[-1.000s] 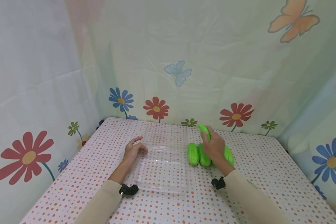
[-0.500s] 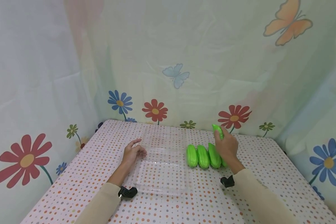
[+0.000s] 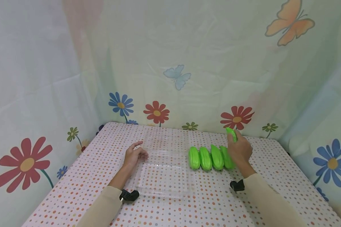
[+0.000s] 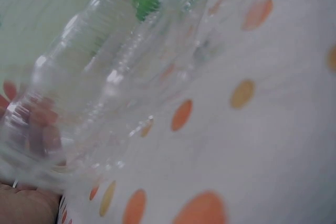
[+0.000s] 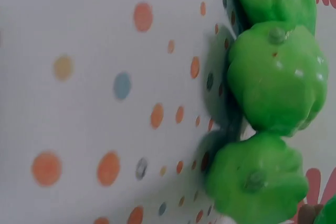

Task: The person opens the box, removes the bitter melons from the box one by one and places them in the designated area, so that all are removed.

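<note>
At the middle-left of the table a clear plastic clamshell box (image 3: 163, 176) lies with its lid folded back. My left hand (image 3: 133, 156) grips its left edge near the hinge, fingers curled at the rim and one finger stretched out; in the left wrist view part of the hand (image 4: 26, 205) shows beside the plastic. My right hand (image 3: 240, 149) holds a glossy green ridged toy vegetable (image 3: 231, 134), its pointed tip upward. Several like it stand in a row right of the box; the nearest green vegetable (image 3: 228, 157) is partly behind the hand. The right wrist view shows their stem ends (image 5: 255, 179).
A white dotted cloth (image 3: 210, 201) covers the table. Hanging fabric (image 3: 147, 41) with flowers and butterflies encloses the back and sides. Each wrist wears a black camera, such as the right camera (image 3: 237, 185).
My right hand has moved right along the row with a green vegetable in its grip, uncovering more of the row behind it. The left hand and box have stayed in place.
</note>
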{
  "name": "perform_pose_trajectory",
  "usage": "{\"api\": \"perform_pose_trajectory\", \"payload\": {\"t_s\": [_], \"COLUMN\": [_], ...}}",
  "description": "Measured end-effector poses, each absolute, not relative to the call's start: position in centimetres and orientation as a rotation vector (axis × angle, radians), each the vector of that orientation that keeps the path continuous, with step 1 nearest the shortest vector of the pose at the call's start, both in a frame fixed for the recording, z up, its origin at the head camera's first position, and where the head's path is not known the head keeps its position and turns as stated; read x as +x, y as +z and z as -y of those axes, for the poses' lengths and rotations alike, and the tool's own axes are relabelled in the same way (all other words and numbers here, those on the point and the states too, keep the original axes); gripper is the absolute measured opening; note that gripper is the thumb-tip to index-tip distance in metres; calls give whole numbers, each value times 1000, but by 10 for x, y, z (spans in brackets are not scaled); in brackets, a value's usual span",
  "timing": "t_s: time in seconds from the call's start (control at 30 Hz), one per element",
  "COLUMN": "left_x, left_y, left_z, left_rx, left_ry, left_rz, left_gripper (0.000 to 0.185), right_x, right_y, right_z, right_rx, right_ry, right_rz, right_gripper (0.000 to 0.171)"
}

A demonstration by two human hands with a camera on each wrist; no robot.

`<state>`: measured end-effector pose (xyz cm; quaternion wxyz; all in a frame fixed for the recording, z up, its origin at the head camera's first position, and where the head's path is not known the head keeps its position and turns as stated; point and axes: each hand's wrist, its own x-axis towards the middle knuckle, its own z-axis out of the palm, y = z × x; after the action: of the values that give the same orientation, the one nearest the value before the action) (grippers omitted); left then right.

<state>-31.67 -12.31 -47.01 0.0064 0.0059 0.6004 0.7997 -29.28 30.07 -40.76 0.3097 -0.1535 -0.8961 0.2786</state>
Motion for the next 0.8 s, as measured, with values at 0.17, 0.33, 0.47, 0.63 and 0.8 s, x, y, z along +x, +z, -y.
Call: {"api": "perform_pose_trajectory", "payload": {"t_s": [0.17,0.33,0.47,0.63,0.8], "left_x": [-316,-316,-316,-317,-317], "left_y": [-469,-469,-469,-469,-469], "left_z": [122,122,123,124,124], "left_rx": [15,9,-8,-8,-3], "left_ry": [2511,2502,2502,2510,2500], "left_rz": [-1873,-1879,-1866,-1830,-1829], "left_gripper": [55,54,54,57,58], "right_x": [-287,-282,-280,-282,-283], "right_y": [-412,-422,-428,-430,-431], "right_z": [-314,-326,-332,-335,-337], "right_rx": [-405,-393,-419,-487,-554], "right_ry": [782,788,835,884,880], "right_rz": [2444,2517,2567,2620,2683], "right_gripper": [59,52,55,63,64]}}
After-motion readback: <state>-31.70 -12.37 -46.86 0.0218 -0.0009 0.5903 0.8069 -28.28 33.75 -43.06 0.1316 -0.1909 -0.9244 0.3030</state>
